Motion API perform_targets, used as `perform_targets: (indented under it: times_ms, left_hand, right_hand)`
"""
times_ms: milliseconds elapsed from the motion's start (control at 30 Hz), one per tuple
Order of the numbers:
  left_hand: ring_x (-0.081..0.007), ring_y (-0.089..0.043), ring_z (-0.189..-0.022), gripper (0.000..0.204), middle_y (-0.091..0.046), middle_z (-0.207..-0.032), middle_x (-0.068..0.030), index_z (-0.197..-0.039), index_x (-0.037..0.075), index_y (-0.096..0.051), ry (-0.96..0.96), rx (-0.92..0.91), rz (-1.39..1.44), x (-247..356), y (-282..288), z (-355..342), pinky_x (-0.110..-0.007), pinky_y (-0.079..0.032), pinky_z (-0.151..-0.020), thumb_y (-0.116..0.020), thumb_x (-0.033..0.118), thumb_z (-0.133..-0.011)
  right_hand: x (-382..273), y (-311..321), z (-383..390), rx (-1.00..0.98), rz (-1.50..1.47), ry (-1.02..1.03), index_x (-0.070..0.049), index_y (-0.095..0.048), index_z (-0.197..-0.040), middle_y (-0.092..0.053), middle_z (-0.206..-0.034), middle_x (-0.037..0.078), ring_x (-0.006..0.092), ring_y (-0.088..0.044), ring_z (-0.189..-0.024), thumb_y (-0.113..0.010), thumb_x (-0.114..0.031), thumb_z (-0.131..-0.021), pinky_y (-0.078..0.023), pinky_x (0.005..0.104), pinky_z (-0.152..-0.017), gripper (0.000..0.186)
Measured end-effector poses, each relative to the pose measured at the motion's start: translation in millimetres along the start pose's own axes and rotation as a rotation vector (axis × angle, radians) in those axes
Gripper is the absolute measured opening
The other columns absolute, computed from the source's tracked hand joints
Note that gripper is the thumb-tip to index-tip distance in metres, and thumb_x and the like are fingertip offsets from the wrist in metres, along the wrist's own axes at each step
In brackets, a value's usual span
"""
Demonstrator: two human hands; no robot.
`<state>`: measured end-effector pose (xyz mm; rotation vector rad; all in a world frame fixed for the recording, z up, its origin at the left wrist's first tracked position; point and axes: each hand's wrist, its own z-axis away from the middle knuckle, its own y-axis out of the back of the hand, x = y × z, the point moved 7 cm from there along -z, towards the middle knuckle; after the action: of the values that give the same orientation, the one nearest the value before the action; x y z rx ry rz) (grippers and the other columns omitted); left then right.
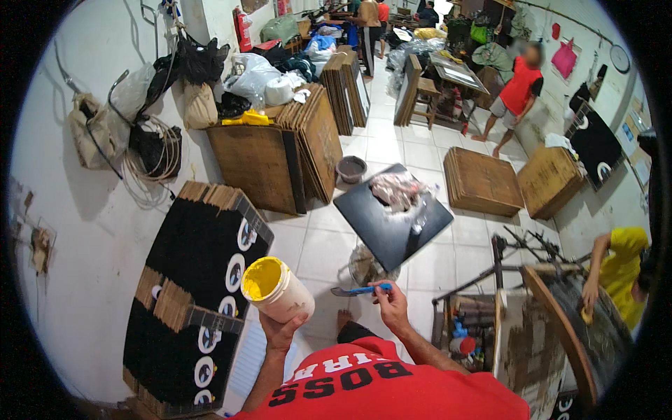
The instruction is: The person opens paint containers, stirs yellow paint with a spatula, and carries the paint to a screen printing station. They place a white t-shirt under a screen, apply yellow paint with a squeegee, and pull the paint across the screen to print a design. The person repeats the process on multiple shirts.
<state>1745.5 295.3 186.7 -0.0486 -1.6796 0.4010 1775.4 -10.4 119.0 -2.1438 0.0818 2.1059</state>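
My left hand (283, 325) grips a white plastic tub (287, 301) from below; yellow paint or paste coats its inside. My right hand (390, 304), just right of the tub, holds a blue-handled tool (367, 288) with a dark, curved blade pointing toward the tub. Beyond both hands is a tilted-looking black square board (360, 217) bearing a crumpled pale cloth (395, 192), atop a support mostly hidden beneath it.
Stacked black printed boards (182, 245) lie at left, wooden panels (483, 182) and a bucket (350, 169) ahead. At right, a metal-framed screen station (533, 287) stands where a person in yellow (619, 273) works. A person in red (519, 91) stands farther back.
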Motion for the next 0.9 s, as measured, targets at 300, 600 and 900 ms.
perform_targets:
  times_ms: [300,600,900]
  left_hand:
    - [-0.0268,-0.063,-0.119,0.076,-0.062,-0.133,-0.0123,-0.144,0.002,-0.051,-0.111,0.348,-0.184,2,110,-234,-0.042,-0.052,-0.105,-0.082,0.002,-0.074]
    - [-0.0243,-0.065,-0.114,0.086,-0.063,-0.128,-0.0109,-0.143,0.004,-0.05,-0.025,0.207,-0.153,-74,99,-569,-0.04,-0.053,-0.102,-0.091,0.009,-0.067]
    - [-0.0212,-0.065,-0.116,0.085,-0.066,-0.127,-0.0081,-0.134,0.003,-0.056,0.093,-0.637,-0.412,-101,-108,-852,-0.037,-0.053,-0.103,-0.099,0.013,-0.062]
  right_hand:
    - [-44,-128,-292,-0.157,0.02,0.053,-0.006,-0.07,-0.118,-0.072,-0.099,0.003,0.0098,-0.065,-0.084,-0.061,-0.018,-0.105,-0.056,0.0279,-0.072,0.019]
    - [-4,-116,-559,0.32,0.05,0.062,-0.005,-0.068,-0.117,-0.074,-0.104,0.005,0.0103,-0.065,-0.085,-0.06,-0.016,-0.106,-0.055,0.0274,-0.067,0.018]
    - [18,-17,-596,0.894,-0.023,0.017,-0.002,-0.062,-0.122,-0.074,-0.112,0.011,0.0121,-0.068,-0.078,-0.058,-0.016,-0.107,-0.054,0.0252,-0.062,0.021]
